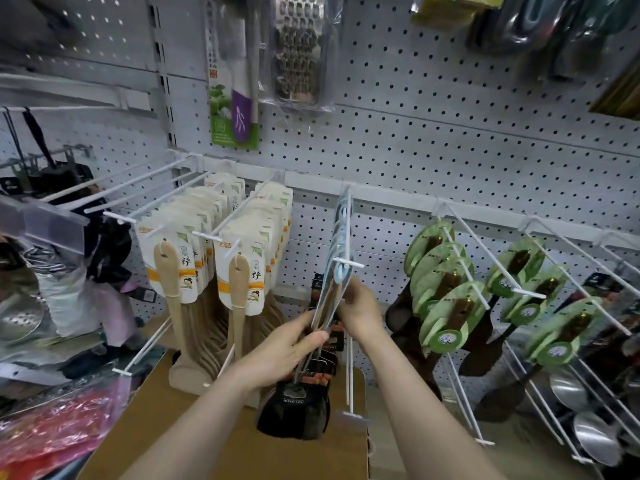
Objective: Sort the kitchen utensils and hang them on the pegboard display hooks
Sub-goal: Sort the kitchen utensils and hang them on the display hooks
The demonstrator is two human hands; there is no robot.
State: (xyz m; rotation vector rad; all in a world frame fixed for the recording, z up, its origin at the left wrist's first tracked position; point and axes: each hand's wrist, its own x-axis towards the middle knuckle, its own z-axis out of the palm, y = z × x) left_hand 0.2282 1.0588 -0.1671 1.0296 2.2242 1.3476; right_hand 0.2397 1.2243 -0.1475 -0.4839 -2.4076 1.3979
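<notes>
A bunch of clear-wrapped metal utensils with light blue handle loops (337, 251) hangs on a white pegboard hook (347, 237) at the centre. My left hand (291, 344) grips the lower part of the bunch from the left. My right hand (360, 306) holds the same bunch from the right, fingers curled against the wrapping. Below the hands hang black spatulas (294, 410) with red and black cards.
Wooden spoons on white cards (207, 258) fill two hooks at left. Dark spatulas on green round cards (446, 296) hang at right, steel ladles (588, 431) lower right. A grater (299, 50) and a peeler card (235, 98) hang above. A cardboard box (194, 434) sits below.
</notes>
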